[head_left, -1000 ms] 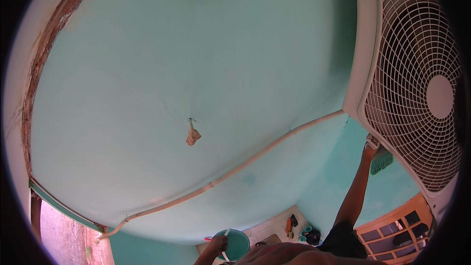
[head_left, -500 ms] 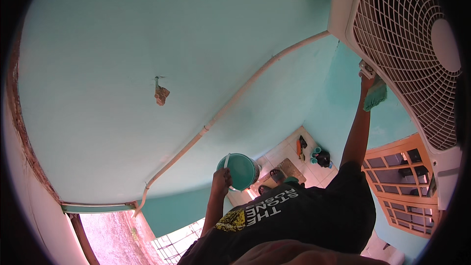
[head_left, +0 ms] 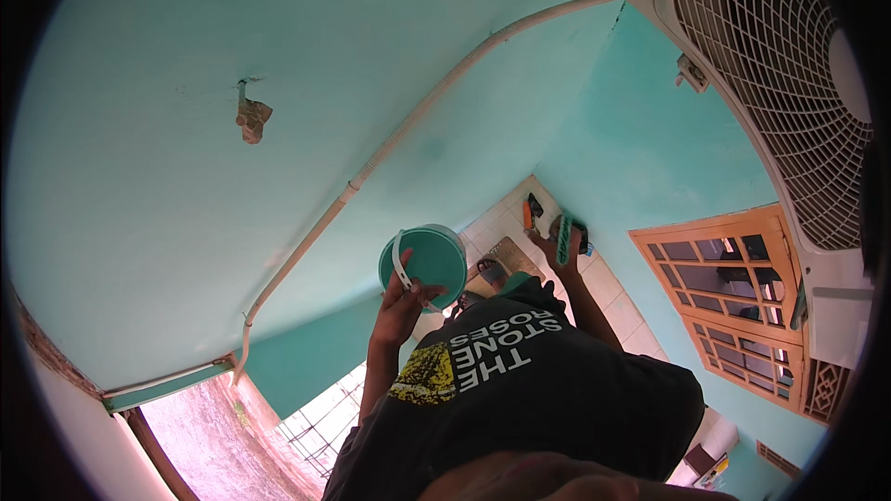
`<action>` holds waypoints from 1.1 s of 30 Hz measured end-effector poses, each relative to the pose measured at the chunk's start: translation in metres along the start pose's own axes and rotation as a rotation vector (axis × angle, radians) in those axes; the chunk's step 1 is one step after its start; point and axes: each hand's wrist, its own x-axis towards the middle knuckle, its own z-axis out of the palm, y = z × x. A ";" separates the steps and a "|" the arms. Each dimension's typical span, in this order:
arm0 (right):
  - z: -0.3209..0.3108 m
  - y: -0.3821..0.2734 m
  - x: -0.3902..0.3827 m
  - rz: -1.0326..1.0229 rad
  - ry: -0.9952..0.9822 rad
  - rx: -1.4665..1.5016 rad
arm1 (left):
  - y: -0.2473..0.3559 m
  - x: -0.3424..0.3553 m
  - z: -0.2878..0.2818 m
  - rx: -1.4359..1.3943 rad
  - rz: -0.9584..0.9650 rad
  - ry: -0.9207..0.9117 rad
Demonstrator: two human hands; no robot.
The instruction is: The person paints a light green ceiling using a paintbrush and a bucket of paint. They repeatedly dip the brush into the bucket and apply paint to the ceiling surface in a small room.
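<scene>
My left hand (head_left: 401, 301) grips the white handle of a teal paint bucket (head_left: 435, 258), held out over the floor below me. To the bucket's right, my right hand (head_left: 557, 256) has its fingers around a paint brush (head_left: 564, 234) with teal-coated bristles. Below both hands, my sandalled feet (head_left: 490, 271) rest on a tan board (head_left: 510, 250); what supports it is hidden. My dark printed shirt (head_left: 548, 399) covers much of the lower view.
A fan unit (head_left: 752, 28) with a small bracket (head_left: 690, 74) fills the upper right. A pipe (head_left: 351, 188) crosses the teal wall below a wrapped fitting (head_left: 252, 119). An orange-framed window (head_left: 724, 278) is at right; small items (head_left: 531, 213) lie on the tiled floor.
My right hand has come down from beside the fan unit's bracket with the brush. The bucket and left hand now appear higher in view, and the view has shifted toward the floor.
</scene>
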 end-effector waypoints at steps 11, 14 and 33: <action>-0.009 -0.066 0.015 -0.144 -0.405 0.165 | 0.046 0.034 0.020 0.260 -0.012 0.091; -0.035 -0.103 0.028 -0.201 -0.456 -0.015 | 0.061 0.029 0.025 0.207 -0.022 0.126; 0.006 -0.219 0.033 -0.343 -0.625 0.112 | 0.091 0.004 0.039 0.226 0.056 0.139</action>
